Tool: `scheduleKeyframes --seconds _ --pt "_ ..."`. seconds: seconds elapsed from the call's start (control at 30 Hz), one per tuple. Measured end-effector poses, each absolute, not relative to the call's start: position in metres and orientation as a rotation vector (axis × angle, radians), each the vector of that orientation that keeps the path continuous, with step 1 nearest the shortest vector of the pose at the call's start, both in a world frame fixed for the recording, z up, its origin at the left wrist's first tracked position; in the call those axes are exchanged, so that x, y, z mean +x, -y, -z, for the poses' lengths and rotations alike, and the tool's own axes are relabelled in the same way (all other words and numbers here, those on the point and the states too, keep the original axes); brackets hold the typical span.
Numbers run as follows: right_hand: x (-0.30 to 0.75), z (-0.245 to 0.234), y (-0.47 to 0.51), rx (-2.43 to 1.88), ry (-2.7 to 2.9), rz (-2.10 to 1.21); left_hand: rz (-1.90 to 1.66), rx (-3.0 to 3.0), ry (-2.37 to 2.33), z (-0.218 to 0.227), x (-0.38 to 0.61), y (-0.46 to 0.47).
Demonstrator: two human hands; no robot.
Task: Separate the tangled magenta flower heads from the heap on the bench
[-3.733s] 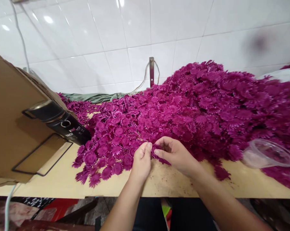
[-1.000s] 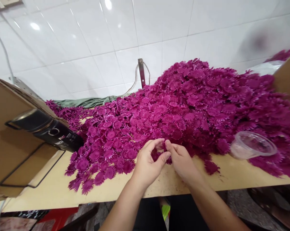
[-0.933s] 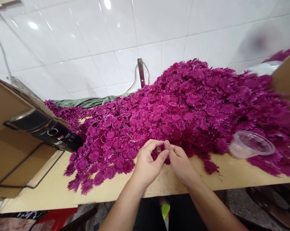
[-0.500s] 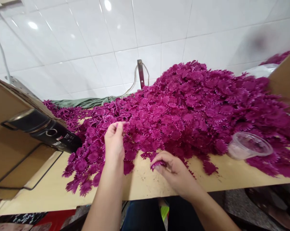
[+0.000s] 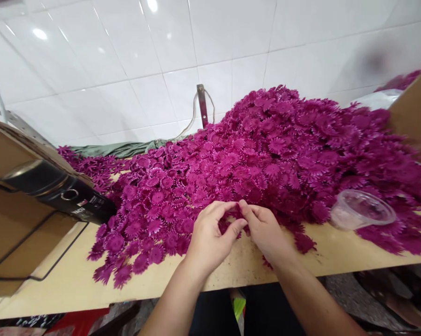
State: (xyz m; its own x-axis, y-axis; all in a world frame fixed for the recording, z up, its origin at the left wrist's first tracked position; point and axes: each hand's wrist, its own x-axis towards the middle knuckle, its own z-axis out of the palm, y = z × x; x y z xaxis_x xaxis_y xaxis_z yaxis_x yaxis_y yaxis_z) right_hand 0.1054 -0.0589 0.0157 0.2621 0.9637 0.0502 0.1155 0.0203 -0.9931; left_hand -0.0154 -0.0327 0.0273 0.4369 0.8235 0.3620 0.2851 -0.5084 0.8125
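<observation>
A large heap of magenta artificial flower heads (image 5: 238, 158) with fringed petals covers much of the wooden table (image 5: 227, 275). In front of the heap, my left hand (image 5: 212, 233) and my right hand (image 5: 266, 231) meet at their fingertips. Thumb and fingers of the left curl round into a pinch, and the right pinches from the other side. Between them shows a bit of a magenta flower head (image 5: 237, 212), mostly hidden by the fingers. Which hand bears most of it I cannot tell.
A black bottle (image 5: 61, 189) leans at the left by a cardboard box (image 5: 7, 233) and a black wire frame (image 5: 52, 252). A clear plastic tub (image 5: 362, 210) sits at the right among flowers. Behind are green cloth (image 5: 119, 149), a metal bracket (image 5: 202, 105) and white tiles.
My left hand has left the heap, moving right and nearer to me, to meet my right hand. The right hand has shifted slightly right and up. The view has moved a little.
</observation>
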Motion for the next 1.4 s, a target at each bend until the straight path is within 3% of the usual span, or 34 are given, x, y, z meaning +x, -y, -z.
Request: scheduleKeyframes --seconds 0.23,0.43,0.7,0.87,0.97,1.17,1.3,1.4 --pt "0.097 -0.016 0.064 -1.165 1.195 -1.058 -1.165 1.559 -1.031 -0.022 -0.012 0.023" --pt "0.092 -0.014 0.076 -1.173 1.35 -1.21 -1.59 1.088 -1.14 -0.03 -0.034 -0.022" --pt "0.107 -0.018 0.061 -1.279 1.242 -0.976 -1.596 1.862 -1.346 -0.03 -0.042 -0.018" --pt "0.105 -0.014 0.057 -1.335 1.212 -0.964 -1.062 2.137 -0.938 -0.034 -0.026 0.022" --pt "0.104 -0.014 0.055 -1.292 1.164 -1.023 -0.991 2.065 -0.904 -0.032 -0.018 0.028" --pt "0.1 -0.018 0.065 -1.138 1.248 -1.1 -1.15 1.799 -1.057 -0.03 -0.02 0.014" --pt "0.099 -0.02 0.076 -1.131 1.336 -1.21 -1.51 1.436 -1.274 -0.029 -0.038 -0.017" --pt "0.102 -0.019 0.075 -1.135 1.276 -1.186 -1.561 1.529 -1.285 -0.028 -0.049 -0.035"
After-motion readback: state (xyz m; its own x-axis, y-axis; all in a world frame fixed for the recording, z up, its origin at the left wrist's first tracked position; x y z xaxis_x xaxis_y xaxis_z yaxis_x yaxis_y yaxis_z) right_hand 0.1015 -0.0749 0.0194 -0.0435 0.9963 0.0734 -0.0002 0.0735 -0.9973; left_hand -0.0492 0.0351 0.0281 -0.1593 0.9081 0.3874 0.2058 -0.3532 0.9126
